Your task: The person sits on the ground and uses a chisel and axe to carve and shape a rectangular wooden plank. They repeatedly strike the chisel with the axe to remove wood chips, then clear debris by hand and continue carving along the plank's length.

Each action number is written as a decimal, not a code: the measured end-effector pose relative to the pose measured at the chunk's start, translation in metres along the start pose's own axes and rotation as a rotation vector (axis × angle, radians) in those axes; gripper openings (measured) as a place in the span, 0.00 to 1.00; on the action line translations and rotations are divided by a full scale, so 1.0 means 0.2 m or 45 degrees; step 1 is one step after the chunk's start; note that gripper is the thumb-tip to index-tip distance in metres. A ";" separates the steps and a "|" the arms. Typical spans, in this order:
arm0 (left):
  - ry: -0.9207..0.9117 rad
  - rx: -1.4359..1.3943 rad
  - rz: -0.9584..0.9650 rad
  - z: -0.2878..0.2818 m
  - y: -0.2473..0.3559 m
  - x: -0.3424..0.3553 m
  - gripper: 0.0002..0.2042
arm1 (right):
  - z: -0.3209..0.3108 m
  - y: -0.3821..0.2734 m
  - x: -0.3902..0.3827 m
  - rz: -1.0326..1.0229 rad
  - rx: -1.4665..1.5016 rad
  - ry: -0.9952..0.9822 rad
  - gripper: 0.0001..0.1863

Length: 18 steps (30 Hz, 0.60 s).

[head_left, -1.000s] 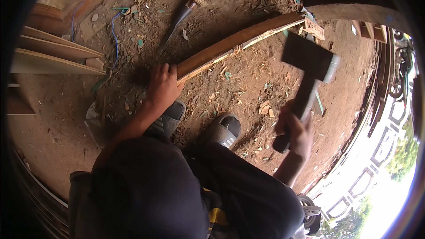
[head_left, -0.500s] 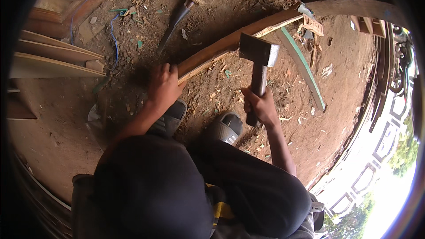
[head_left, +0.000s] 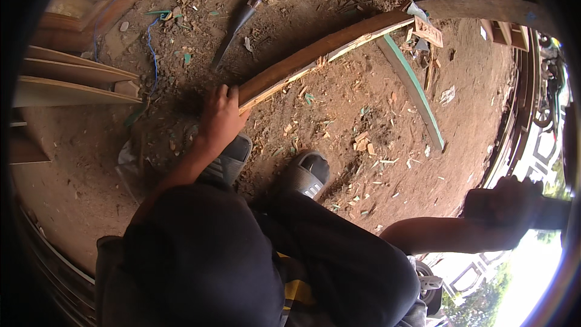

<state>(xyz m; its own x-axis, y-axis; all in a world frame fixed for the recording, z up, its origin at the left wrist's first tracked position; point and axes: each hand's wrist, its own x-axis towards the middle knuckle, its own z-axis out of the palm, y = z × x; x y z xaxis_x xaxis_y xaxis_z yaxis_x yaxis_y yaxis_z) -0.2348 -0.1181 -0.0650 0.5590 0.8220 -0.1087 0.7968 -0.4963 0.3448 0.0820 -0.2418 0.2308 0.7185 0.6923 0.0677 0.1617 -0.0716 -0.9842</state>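
Observation:
A long brown wooden plank [head_left: 327, 45] slants from the middle of the ground up to the far right, its right-hand edge pale and splintered. My left hand [head_left: 219, 118] is closed round the plank's near end, thumb on the side facing me. Far out to the right, my right hand [head_left: 514, 206] is raised and grips the handle of a hatchet [head_left: 554, 213]. The hatchet's head lies near the rim of the picture, dark and hard to make out. Between the hatchet and the plank there is a wide gap.
A dark metal spike-like tool [head_left: 236, 29] lies beyond my left hand. A green-edged wooden strip [head_left: 417, 91] lies right of the plank. Boards [head_left: 78, 79] stand at the left. Wood chips [head_left: 363, 144] litter the dirt near my sandalled feet [head_left: 307, 172].
My right hand has swung the hatchet from above the plank's edge out to the far right. My left hand and the plank have stayed nearly in place.

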 end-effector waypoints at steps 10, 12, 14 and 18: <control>-0.082 0.056 0.011 -0.05 0.02 -0.01 0.26 | 0.41 0.91 -0.26 0.836 -0.494 -0.789 0.11; -0.044 0.056 0.028 -0.05 0.03 -0.01 0.25 | 0.32 1.02 -0.37 0.848 -0.433 -0.797 0.11; -0.063 0.009 0.024 -0.04 0.03 -0.01 0.25 | 0.24 1.05 -0.43 0.875 -0.328 -0.731 0.12; 0.004 -0.006 0.012 -0.02 0.02 -0.01 0.25 | 0.26 0.94 -0.43 1.022 0.038 -0.665 0.09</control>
<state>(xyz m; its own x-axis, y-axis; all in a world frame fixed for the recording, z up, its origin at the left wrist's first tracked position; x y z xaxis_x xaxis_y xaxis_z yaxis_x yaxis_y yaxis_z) -0.2338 -0.1214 -0.0603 0.5657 0.8182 -0.1028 0.7905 -0.5025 0.3503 0.0161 -0.2777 0.0322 0.2138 0.6783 -0.7030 -0.2700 -0.6505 -0.7098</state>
